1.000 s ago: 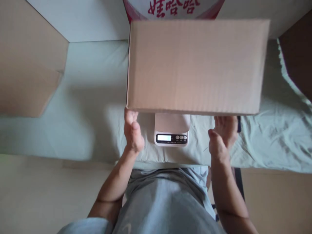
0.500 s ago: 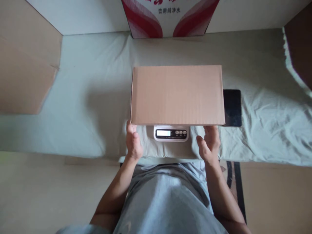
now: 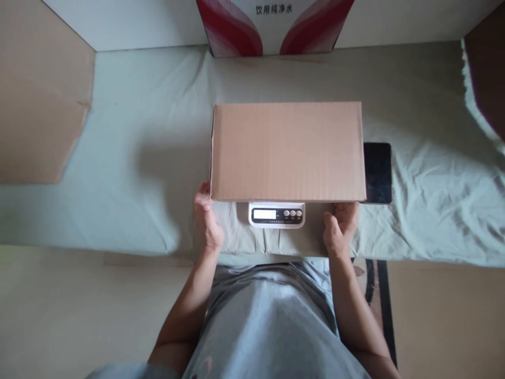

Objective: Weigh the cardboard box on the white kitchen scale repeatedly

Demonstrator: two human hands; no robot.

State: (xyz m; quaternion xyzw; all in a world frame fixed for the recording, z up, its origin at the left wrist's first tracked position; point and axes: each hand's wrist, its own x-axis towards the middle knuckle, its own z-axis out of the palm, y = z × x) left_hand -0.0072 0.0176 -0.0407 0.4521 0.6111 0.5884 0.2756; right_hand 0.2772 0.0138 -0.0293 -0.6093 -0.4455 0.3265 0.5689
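A closed brown cardboard box [image 3: 287,151] sits flat on top of a small white kitchen scale [image 3: 276,215], covering nearly all of it; only the scale's front strip shows below the box's near edge, with a pale display and three round buttons. The digits on the display are too small to read, and whether the box rests fully on the scale's platform is hidden.

The left hand [image 3: 205,222] is at the box's near left corner, its fingers [image 3: 204,188] reaching up to the corner and partly lost under the box's edge. The right hand [image 3: 341,227] is at the near right corner, its fingers [image 3: 347,209] curled loosely and tucked beneath the box's bottom edge. Both hands are half open and appear to touch the box, but how firmly they grip it cannot be told, as the fingertips are out of sight.

Just right of the box a dark flat tablet [image 3: 377,172] lies on the desk [image 3: 130,173], its left edge hidden by the box. The desk is draped in a pale green, wrinkled cloth. Beyond the box stands a red and white carton [image 3: 272,29], cut off at the top, printed with "饮用纯净水". Far left of the box a brown cardboard panel [image 3: 39,110] leans in, and another brown piece [image 3: 487,84] is cut off far right.
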